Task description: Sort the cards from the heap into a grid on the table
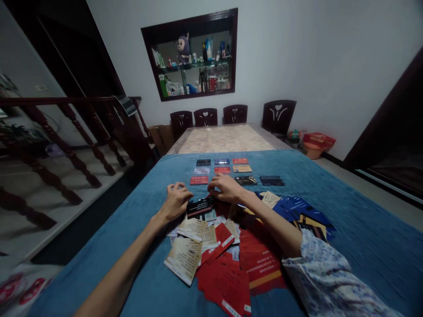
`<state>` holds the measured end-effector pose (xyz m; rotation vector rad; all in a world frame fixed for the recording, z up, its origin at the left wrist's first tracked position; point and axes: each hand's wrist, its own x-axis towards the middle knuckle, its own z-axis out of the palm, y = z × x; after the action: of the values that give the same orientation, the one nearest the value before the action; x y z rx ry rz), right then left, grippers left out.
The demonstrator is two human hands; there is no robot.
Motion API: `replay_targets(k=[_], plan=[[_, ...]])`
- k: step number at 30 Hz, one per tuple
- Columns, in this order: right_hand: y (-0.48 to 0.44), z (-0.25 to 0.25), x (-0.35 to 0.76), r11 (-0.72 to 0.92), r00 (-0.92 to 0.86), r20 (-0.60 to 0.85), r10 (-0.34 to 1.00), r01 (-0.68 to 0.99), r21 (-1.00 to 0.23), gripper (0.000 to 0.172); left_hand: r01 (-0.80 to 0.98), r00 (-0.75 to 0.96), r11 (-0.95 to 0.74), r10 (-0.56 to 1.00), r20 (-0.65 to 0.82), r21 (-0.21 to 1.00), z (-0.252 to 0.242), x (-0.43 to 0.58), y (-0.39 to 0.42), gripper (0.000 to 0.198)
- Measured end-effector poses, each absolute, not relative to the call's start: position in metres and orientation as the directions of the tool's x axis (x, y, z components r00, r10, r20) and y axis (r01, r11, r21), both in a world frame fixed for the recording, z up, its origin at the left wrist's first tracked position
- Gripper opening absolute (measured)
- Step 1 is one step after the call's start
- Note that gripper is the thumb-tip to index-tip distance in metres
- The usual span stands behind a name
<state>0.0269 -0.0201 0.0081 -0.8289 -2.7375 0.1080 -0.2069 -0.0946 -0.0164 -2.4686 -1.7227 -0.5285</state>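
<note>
Many cards [183, 259] in the head view bear print, too small to read. The left hand [178, 201] curls at the left end of a black card [199, 207] atop the heap [228, 281]; the right hand [226, 188] bends its fingers by the other end; whether either pinches it, I cannot tell. The right forearm [272, 218] hides part of the heap. Beyond, rows [199, 180] of cards lie on a blue cloth [155, 264] over the counter [228, 138].
</note>
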Motion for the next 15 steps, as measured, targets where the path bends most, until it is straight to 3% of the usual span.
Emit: replay_targets(k=[4, 9, 15], plan=[[-0.026, 0.003, 0.024, 0.873, -0.841, 0.234, 0.488, 0.465, -0.148, 0.019, 0.893, 0.332, -0.412, 0.875, 0.352, 0.180, -0.019, -0.212, -0.101, 0.024], [-0.026, -0.006, 0.025, 0.920, -0.889, 0.244, 0.387, 0.357, -0.161, 0.027, 0.848, 0.410, -0.476, 0.868, 0.280, 0.233, -0.015, -0.211, -0.112, 0.017], [-0.028, -0.013, 0.025, 0.938, -0.918, 0.219, 0.331, 0.296, -0.177, 0.035, 0.803, 0.495, -0.553, 0.827, 0.269, 0.222, -0.014, -0.210, -0.117, 0.020]])
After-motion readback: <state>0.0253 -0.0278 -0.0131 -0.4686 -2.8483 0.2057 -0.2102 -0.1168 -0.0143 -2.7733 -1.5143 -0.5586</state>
